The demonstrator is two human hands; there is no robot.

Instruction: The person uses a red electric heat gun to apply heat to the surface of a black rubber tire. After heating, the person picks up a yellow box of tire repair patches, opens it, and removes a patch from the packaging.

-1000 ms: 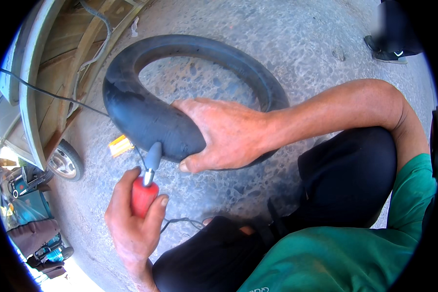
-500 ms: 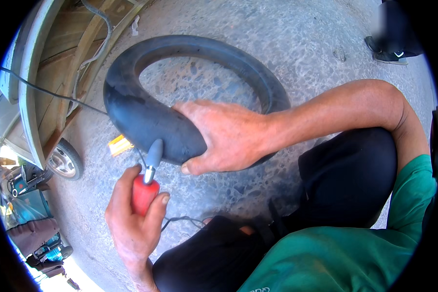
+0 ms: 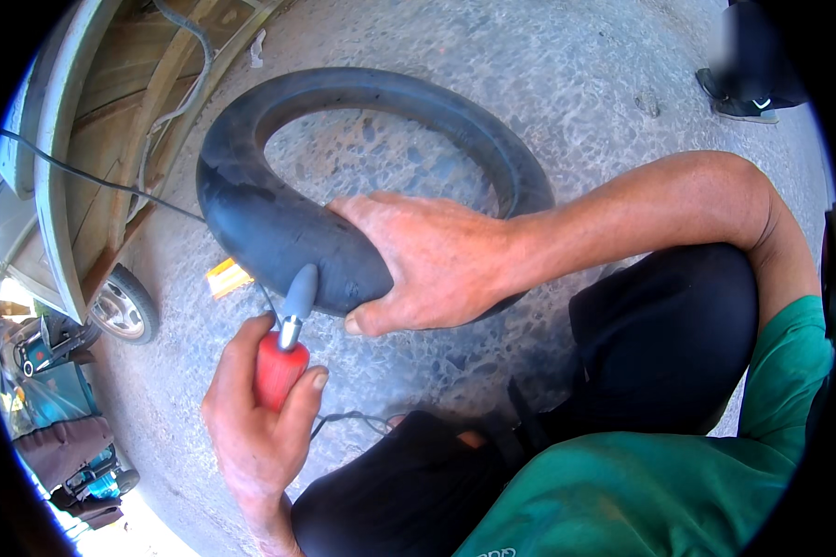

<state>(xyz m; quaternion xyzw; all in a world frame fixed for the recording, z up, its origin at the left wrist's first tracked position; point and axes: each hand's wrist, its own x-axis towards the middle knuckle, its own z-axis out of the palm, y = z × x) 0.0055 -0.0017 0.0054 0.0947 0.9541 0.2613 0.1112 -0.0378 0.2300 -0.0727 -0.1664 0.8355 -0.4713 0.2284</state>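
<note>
An inflated black inner tube point(image 3: 279, 223) lies in a ring on the stone-speckled ground. My right hand point(image 3: 441, 260) is closed around its near side, thumb toward me and fingers going over the tube out of sight. In my left hand point(image 3: 260, 427) is a red corded rotary grinder point(image 3: 280, 371) with a silver collar and a grey cone-shaped bit. The bit's tip is at the tube's near edge, a little left of my right hand. Whether it presses on the rubber I cannot tell.
A yellow object point(image 3: 228, 278) lies by the tube's left edge. A metal-framed wooden cart point(image 3: 111, 139) with a wheel point(image 3: 123, 304) stands at the left, a dark cable point(image 3: 102, 176) crossing before it. Tools and bags crowd the lower left. Another person's shoe point(image 3: 743, 110) is at the far right.
My left hand and the rotary grinder have shifted slightly right, carrying the bit along the tube's edge. My right hand keeps its hold with almost no movement.
</note>
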